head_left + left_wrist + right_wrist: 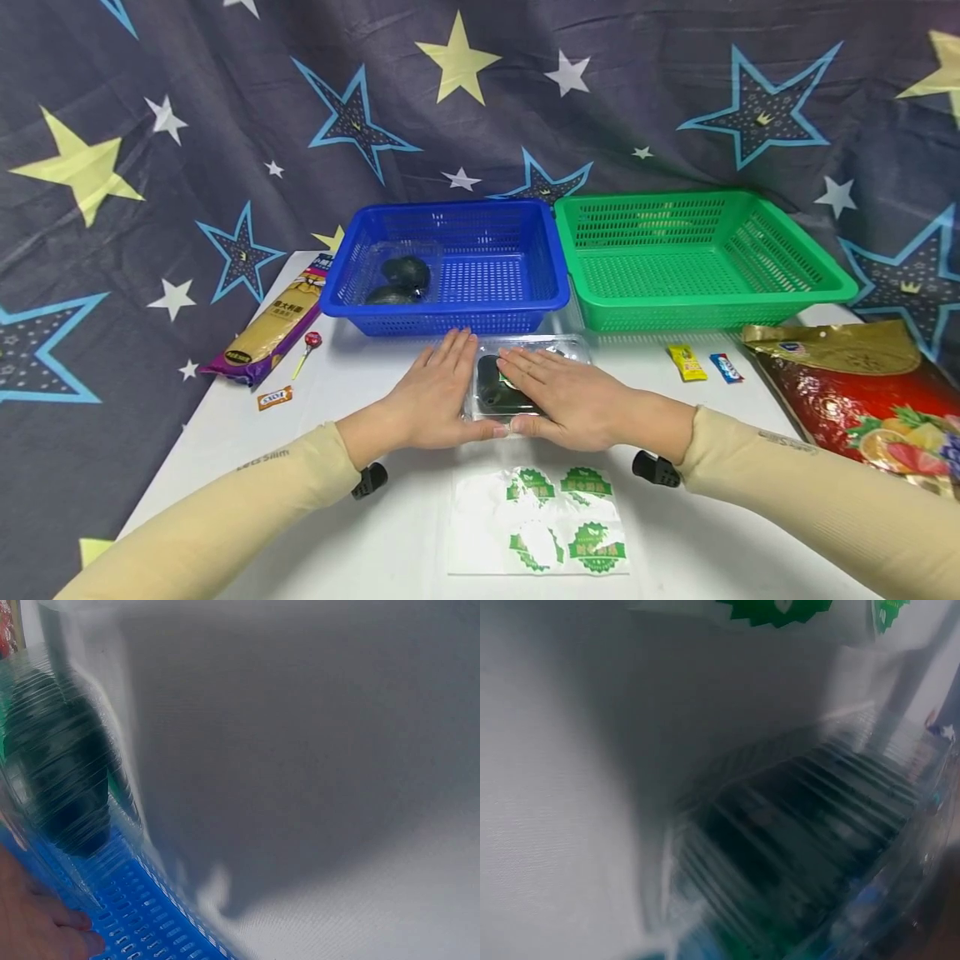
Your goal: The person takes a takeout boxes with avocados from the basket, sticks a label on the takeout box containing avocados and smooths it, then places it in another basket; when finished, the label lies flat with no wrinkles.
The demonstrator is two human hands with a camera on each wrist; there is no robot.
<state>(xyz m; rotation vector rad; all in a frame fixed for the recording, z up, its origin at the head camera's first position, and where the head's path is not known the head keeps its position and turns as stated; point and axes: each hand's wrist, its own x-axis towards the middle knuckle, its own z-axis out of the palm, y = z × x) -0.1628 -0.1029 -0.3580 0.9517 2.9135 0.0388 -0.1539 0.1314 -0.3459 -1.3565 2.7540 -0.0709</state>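
Where the right hand (577, 398) rests, the container (517, 342) hides.

Saw avocados (407, 272) in the left basket (457, 312), beside the right basket (712, 298), at the far side; found a clamshell (573, 348) before both and a sticker sheet (538, 521) nearer; noted a pasta packet (277, 325) and lollipop (312, 339) at left, wrapped sweets (686, 363) and a pouch (862, 392) at right.

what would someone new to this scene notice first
Probably the dark star-covered backdrop filling the top of the head view, with a bright blue basket and a green basket side by side in front of it. Next, perhaps, the clear box of dark fruit near the middle, with a beige sleeve on either side.
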